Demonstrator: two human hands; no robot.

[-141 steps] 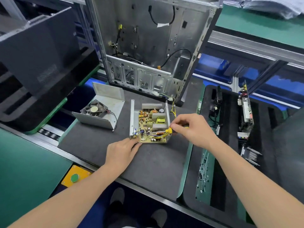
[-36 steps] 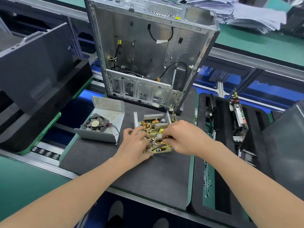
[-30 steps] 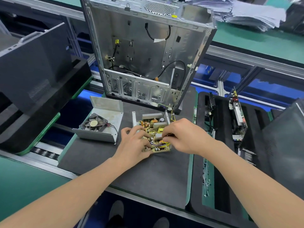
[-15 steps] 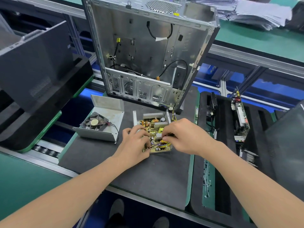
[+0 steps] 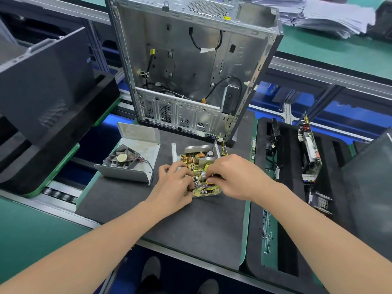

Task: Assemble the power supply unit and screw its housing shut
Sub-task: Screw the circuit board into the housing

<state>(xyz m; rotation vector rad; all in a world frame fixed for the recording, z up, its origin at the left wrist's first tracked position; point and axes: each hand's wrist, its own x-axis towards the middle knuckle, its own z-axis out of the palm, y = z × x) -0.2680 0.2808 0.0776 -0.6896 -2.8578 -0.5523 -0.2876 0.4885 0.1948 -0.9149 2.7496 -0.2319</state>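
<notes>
The open power supply base [image 5: 174, 151] lies on the dark mat, its yellow circuit board [image 5: 198, 161] with heat sinks and coils exposed. My left hand [image 5: 172, 186] has its fingers curled over the board's near left corner and pinches a thin wire there. My right hand [image 5: 235, 177] comes in from the right and pinches the bundle of yellow wires [image 5: 209, 185] at the board's near edge. The housing cover [image 5: 135, 153], with the fan [image 5: 122, 159] mounted inside, lies upturned to the left.
An open metal computer case [image 5: 191, 66] stands upright just behind the power supply. Black foam trays [image 5: 286, 187] on the right hold circuit boards [image 5: 309, 153] and cables. A dark case panel [image 5: 42, 81] leans at the left. Paper stacks [image 5: 324, 15] lie far right.
Both hands came together onto the board's near edge since the oldest frame. In the last second they shifted only slightly while handling the wires.
</notes>
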